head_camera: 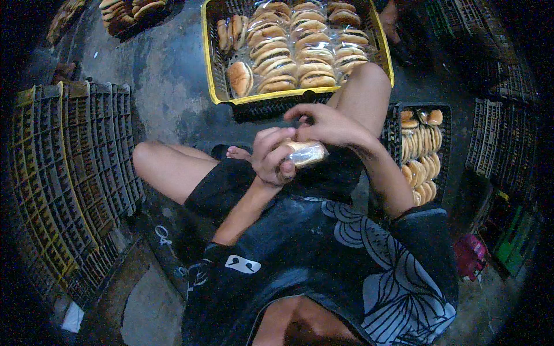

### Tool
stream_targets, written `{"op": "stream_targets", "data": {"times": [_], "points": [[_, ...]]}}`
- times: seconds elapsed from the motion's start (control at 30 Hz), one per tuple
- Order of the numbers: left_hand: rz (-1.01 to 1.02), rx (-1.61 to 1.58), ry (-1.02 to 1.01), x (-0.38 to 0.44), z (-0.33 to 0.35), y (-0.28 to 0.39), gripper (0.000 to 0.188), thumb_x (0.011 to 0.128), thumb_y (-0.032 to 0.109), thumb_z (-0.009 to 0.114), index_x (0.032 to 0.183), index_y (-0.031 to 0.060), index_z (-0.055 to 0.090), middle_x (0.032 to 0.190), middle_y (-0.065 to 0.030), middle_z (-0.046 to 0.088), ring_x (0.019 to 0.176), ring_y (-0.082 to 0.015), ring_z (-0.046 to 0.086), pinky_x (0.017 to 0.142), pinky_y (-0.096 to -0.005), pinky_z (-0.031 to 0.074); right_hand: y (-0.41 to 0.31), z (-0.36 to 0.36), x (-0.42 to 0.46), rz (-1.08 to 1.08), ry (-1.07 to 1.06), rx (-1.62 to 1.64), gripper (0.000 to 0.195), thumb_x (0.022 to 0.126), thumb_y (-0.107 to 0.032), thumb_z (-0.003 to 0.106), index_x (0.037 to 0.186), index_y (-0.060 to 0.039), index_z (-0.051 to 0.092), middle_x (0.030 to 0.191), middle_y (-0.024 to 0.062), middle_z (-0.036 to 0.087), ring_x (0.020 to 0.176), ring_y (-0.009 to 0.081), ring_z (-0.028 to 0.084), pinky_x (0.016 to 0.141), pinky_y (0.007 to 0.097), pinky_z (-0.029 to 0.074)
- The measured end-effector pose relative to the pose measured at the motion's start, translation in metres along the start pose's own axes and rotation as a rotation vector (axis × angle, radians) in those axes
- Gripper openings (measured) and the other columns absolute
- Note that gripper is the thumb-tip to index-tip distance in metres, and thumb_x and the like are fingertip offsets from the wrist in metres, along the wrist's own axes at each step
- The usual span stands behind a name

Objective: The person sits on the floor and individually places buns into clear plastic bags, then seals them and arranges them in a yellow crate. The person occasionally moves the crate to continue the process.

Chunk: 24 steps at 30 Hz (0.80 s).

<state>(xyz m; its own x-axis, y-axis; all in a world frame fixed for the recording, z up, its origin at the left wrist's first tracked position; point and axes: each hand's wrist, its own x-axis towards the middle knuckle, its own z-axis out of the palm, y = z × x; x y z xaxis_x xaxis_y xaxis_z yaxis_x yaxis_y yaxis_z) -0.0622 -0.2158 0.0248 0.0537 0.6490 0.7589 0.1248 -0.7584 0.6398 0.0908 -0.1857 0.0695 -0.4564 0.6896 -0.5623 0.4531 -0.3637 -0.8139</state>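
My left hand (272,155) grips a bun in clear plastic wrap (306,155) above my lap. The wrap shines on the bun's right end, and my fingers cover its left part. Just above it, my right hand (322,123) is bent over the bun with curled fingers, close to my left fingertips. Whether its fingers pinch the wrap cannot be made out. Beyond my hands stands a black plastic crate with a yellow rim (277,96). Inside are rows of filled, wrapped buns (272,56), with a few lying at its left side.
A black crate (446,151) of buns (420,147) stands by my right arm. Stacked plastic crates (73,173) rise at the left, more crates (497,142) at the right. More buns (130,13) lie at the far left. Another person's foot (389,21) shows beside the yellow-rimmed crate.
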Motion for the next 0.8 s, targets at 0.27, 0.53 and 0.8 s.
{"op": "stream_targets", "data": {"times": [0.27,0.53,0.8], "points": [[-0.735,0.203,0.109,-0.01,-0.006,-0.027,0.032,0.085,0.022,0.043,0.106,-0.0021,0.039,0.079,-0.0124,0.058,0.071,-0.019,0.054,0.069,-0.0296,0.042,0.013,0.031,0.042,-0.124,0.253,0.382,0.043,0.073,-0.028,0.063,0.101,0.0021,0.053,0.093,0.0108,0.058,0.085,0.0153,0.055,0.076,0.0292,0.042],[-0.898,-0.081,-0.513,0.038,0.01,-0.099,0.027,0.082,0.02,0.048,0.098,-0.0014,0.052,0.085,-0.0113,0.059,0.078,-0.0203,0.055,0.072,-0.0312,0.043,0.053,0.051,0.065,-0.218,0.684,0.382,0.091,0.06,-0.016,0.072,0.126,0.0007,0.013,0.117,0.0157,0.04,0.109,0.0237,0.041,0.091,0.0352,0.034],[-0.053,0.69,-1.148,-0.054,-0.019,-0.309,0.03,0.079,0.011,0.037,0.104,0.0045,0.052,0.114,-0.0085,0.048,0.112,-0.0251,0.038,0.092,-0.0379,0.032,0.07,-0.018,0.132,-0.372,0.879,0.434,0.087,0.066,-0.023,0.067,0.126,0.0013,0.008,0.119,0.0202,0.032,0.111,0.028,0.036,0.093,0.0359,0.031]]}}
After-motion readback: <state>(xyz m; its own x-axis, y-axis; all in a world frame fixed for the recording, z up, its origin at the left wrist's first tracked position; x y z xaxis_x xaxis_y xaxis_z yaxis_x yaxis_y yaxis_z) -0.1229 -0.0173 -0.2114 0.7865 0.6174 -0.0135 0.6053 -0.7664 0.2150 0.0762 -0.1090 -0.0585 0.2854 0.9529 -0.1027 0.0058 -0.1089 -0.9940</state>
